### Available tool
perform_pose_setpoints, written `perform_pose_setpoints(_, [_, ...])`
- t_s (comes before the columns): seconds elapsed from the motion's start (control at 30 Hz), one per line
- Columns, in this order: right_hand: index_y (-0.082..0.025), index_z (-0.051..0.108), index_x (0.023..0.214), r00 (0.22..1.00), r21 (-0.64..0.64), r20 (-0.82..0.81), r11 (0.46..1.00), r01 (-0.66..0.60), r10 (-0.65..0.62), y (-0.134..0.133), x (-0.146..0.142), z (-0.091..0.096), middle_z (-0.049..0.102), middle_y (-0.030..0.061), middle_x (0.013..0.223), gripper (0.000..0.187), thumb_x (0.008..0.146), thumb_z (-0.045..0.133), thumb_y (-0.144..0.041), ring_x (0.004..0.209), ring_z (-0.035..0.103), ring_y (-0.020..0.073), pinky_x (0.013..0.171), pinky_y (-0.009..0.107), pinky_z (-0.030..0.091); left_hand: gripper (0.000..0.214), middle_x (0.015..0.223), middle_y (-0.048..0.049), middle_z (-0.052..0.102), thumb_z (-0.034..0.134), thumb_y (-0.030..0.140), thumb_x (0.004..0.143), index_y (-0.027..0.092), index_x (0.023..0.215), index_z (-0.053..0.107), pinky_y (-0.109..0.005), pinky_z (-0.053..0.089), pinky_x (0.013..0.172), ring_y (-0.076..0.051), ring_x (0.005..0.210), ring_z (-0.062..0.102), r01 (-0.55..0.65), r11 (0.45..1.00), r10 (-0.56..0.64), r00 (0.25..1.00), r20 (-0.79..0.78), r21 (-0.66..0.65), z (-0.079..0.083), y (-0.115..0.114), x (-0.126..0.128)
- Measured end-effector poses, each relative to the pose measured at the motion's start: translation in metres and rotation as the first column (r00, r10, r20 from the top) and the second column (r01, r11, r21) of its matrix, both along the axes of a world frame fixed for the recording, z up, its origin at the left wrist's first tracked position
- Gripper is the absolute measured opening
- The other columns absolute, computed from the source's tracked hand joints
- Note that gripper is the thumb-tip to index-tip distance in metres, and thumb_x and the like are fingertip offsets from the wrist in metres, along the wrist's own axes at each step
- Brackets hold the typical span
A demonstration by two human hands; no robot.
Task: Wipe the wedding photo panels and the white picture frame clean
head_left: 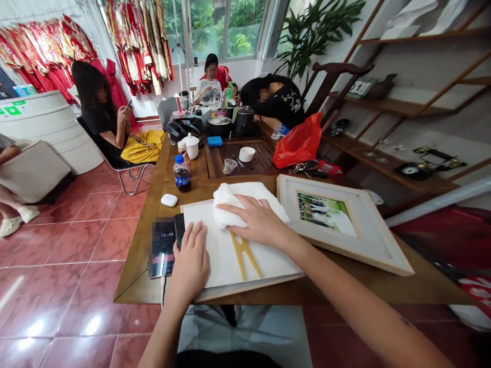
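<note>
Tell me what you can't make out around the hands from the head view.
Head view: the white panel beneath the cloth is hidden by the cloth and the right hand.
Head view: the device screen is blurred out, apart from the clock.
Head view: the black object is partly hidden by the left hand, so its kind is unclear.
Head view: the photo is too small for detail.

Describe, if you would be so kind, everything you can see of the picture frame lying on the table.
The picture frame is rectangular, with a wide, pale, whitewashed-looking wooden border that steps inward to a small photo of pale-clothed figures on green. It lies face up on the wooden table, angled to the right of the white cloth, whose edge appears to meet its left side. Whether glass covers the photo cannot be told.
</note>
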State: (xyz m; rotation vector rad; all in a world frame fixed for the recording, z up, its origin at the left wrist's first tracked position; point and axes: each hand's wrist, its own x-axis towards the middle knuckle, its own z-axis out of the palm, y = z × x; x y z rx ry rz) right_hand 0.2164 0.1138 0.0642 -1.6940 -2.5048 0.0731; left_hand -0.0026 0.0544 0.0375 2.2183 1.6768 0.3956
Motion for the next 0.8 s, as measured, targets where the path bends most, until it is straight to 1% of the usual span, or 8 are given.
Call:
perform_pose_setpoints(0.13, [-0.039,0.046,0.153,1.000,0.054,-0.003,0.999,0.005,-0.005,-0.009,0.004,-0.006,0.050,0.0180,0.150,0.058,0.097,0.056,-0.052,0.137,0.047,0.0364,0.103,0.058,0.039,0.058,0.166,-0.0127,0.036,0.033,0.008,0.096,0.022,0.151,0.044,-0.066,0.034,0.115,-0.027,0.157,0.026,-0.002,1.000,0.002,1.000,-0.002,0.009,0.000,0.001,-0.001])
perform_pose_setpoints(0.3, [-0.039,0.045,0.154,1.000,0.115,0.008,0.993,0.003,-0.003,-0.033,0.015,-0.015,0.054,0.0191,0.143,0.059,0.097,0.057,-0.052,0.134,0.050,0.0372,0.099,0.057,0.041,0.057,0.165,-0.0119,0.037,0.033,0.010,0.097,0.022,0.151,0.043,-0.065,0.037,0.114,-0.026,0.156,0.027,0.001,1.000,-0.001,1.000,0.007,0.009,-0.001,0.001,-0.001])
perform_pose_setpoints(0.4, [-0.039,0.046,0.153,1.000,0.166,0.012,0.986,-0.024,0.022,-0.057,0.023,-0.020,0.056,0.0192,0.139,0.061,0.095,0.059,-0.049,0.132,0.051,0.0380,0.097,0.056,0.043,0.056,0.165,-0.0116,0.037,0.032,0.011,0.097,0.021,0.150,0.044,-0.065,0.038,0.114,-0.026,0.156,0.027,-0.003,1.000,0.003,1.000,0.009,0.013,-0.001,0.001,0.000])
perform_pose_setpoints(0.5, [-0.039,0.044,0.154,0.999,0.214,0.001,0.975,-0.052,0.053,-0.088,0.030,-0.026,0.057,0.0176,0.138,0.064,0.092,0.062,-0.041,0.133,0.050,0.0370,0.097,0.056,0.042,0.055,0.165,-0.0107,0.037,0.031,0.011,0.097,0.021,0.149,0.044,-0.066,0.038,0.113,-0.025,0.157,0.026,-0.006,1.000,0.006,1.000,0.015,0.014,-0.001,0.001,0.000])
perform_pose_setpoints(0.6, [-0.039,0.045,0.154,0.998,0.249,-0.023,0.967,-0.053,0.061,-0.119,0.034,-0.030,0.056,0.0157,0.138,0.069,0.088,0.063,-0.033,0.131,0.051,0.0356,0.097,0.054,0.042,0.054,0.166,-0.0104,0.037,0.030,0.011,0.097,0.021,0.149,0.044,-0.067,0.037,0.113,-0.025,0.157,0.026,-0.010,1.000,0.010,1.000,0.022,0.007,0.000,0.000,0.000])
perform_pose_setpoints(0.67, [-0.038,0.046,0.153,0.997,0.258,-0.038,0.964,-0.057,0.069,-0.133,0.037,-0.031,0.056,0.0145,0.139,0.071,0.085,0.064,-0.030,0.129,0.051,0.0352,0.097,0.052,0.042,0.055,0.166,-0.0106,0.036,0.030,0.011,0.097,0.022,0.149,0.044,-0.069,0.036,0.113,-0.026,0.157,0.026,-0.009,1.000,0.009,1.000,0.027,0.001,0.001,0.000,-0.001])
perform_pose_setpoints(0.73, [-0.038,0.047,0.153,0.996,0.258,-0.043,0.964,-0.063,0.077,-0.139,0.039,-0.031,0.055,0.0138,0.140,0.071,0.084,0.064,-0.030,0.129,0.051,0.0350,0.097,0.051,0.042,0.055,0.166,-0.0109,0.036,0.030,0.010,0.097,0.022,0.149,0.044,-0.069,0.035,0.114,-0.026,0.157,0.025,-0.004,1.000,0.004,0.999,0.034,0.003,0.001,0.001,-0.001])
perform_pose_setpoints(0.8, [-0.039,0.047,0.153,0.997,0.251,-0.037,0.966,-0.063,0.075,-0.135,0.041,-0.031,0.055,0.0140,0.140,0.069,0.086,0.063,-0.031,0.129,0.051,0.0346,0.096,0.051,0.042,0.055,0.165,-0.0111,0.037,0.030,0.010,0.097,0.022,0.149,0.045,-0.069,0.034,0.115,-0.026,0.157,0.025,-0.001,1.000,0.001,0.999,0.045,0.007,0.000,0.001,-0.002])
